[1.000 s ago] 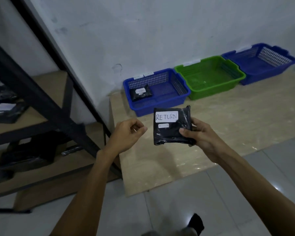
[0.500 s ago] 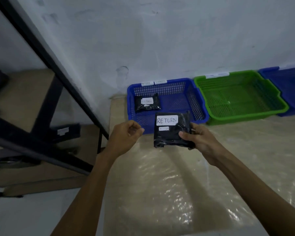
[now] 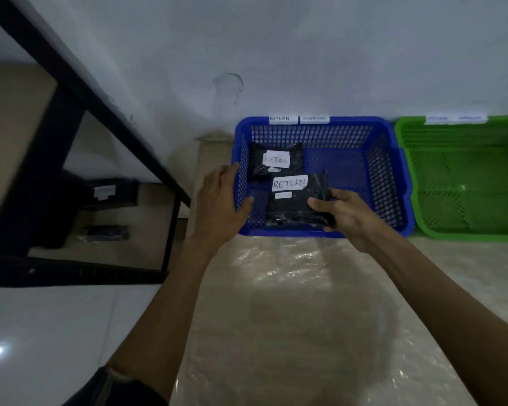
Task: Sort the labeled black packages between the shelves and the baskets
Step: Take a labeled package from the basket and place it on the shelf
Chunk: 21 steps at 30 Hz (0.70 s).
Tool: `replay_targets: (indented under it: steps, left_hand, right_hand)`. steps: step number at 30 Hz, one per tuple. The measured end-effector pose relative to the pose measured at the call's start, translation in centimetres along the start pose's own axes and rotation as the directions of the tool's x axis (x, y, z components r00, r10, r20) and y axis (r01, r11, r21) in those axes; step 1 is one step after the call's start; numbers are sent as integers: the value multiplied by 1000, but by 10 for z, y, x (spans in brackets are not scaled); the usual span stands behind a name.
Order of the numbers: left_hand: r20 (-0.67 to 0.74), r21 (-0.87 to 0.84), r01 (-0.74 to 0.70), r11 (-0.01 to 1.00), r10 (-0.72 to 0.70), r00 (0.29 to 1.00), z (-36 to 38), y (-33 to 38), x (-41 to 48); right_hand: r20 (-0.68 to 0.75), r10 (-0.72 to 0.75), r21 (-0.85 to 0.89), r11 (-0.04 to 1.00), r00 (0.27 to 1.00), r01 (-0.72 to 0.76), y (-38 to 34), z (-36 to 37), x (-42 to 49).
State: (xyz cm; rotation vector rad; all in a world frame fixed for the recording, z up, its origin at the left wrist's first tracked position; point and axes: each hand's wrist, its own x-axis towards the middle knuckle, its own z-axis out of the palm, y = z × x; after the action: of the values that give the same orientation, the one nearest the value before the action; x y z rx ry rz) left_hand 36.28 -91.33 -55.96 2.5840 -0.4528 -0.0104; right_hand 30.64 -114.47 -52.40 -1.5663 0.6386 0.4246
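RETURN pkg held over blue basket

Right hand [image 3: 345, 213] pinches the black package [image 3: 295, 202] (white "RETURN" label up), thumb on top, w/ pkg low inside the blue basket [image 3: 393, 183] near its front wall. Left hand [image 3: 220, 200] open, fingers spread, on basket's left rim. Second labeled package [image 3: 274, 164] lies at back-left inside.

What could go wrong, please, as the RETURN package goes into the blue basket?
1. The held package is pinched only at one corner by the right hand, so it might slip or land tilted.
2. It may cover the package already inside, hiding that label.
3. The left hand rests against the blue basket wall and might nudge it.
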Motion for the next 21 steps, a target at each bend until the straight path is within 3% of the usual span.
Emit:
replay_targets:
  steps: [6, 12, 17, 19, 21]
  left_hand:
    - [39, -37, 141, 989, -140, 989, 27, -3, 17]
    - [-17, -155, 158, 975, -162, 987, 43, -6, 11]
    - [-37, -239, 129, 963, -142, 989, 46, -7, 13]
    - [-50, -250, 116, 961, -132, 990, 48, -10, 13]
    - [-65, -255, 110, 961, -130, 989, 50, -12, 13]
  right_hand:
    - [51, 156, -104, 983, 986, -150, -2, 20, 43]
    - [27, 236, -159, 960, 971, -229, 10, 46, 76]
    - [-39, 135, -273, 952, 990, -141, 15, 57, 89]
    - [-86, 39, -467, 881, 996, -75, 16, 58, 90]
    - [-99, -76, -676, 737, 992, -11, 15, 62, 86]
